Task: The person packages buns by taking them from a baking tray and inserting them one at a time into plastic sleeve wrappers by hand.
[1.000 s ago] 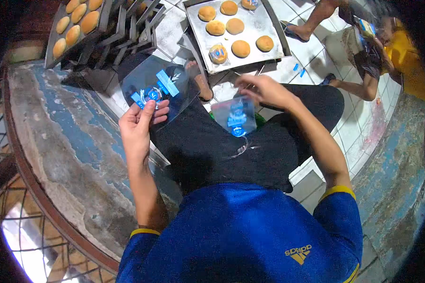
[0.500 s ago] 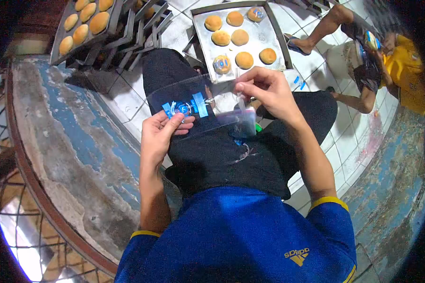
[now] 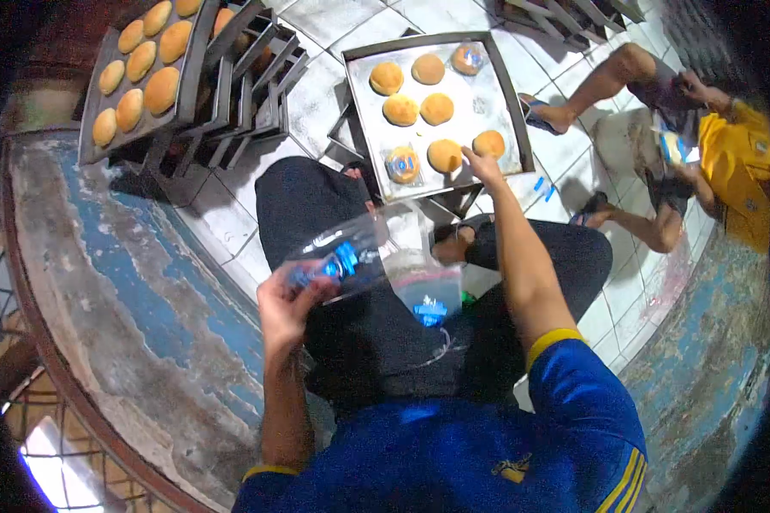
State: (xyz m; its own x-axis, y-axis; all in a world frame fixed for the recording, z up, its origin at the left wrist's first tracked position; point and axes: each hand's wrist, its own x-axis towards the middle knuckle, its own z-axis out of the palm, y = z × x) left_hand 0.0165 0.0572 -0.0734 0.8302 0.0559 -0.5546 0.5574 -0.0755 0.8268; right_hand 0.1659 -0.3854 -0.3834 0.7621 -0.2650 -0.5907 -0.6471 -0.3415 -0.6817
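Note:
My left hand is closed on a clear plastic bag with blue printing, held above my lap. My right hand reaches over the near edge of the baking tray. Its thumb points between two buns, and its fingers are at the near side of the right-hand bun; I cannot tell whether they press on it. Just left of the thumb sits another bun. A bagged bun lies in the near left corner, and a second bagged bun in the far right corner.
More clear bags with blue print lie on my lap. At the left, a tray of buns tops a stack of metal trays. Blue scraps are on the tiled floor. A person in a yellow shirt sits at right.
My right hand has left the bag at my lap and moved forward to the buns on the tray. The left hand keeps the bag, now tilted. The camera view has shifted.

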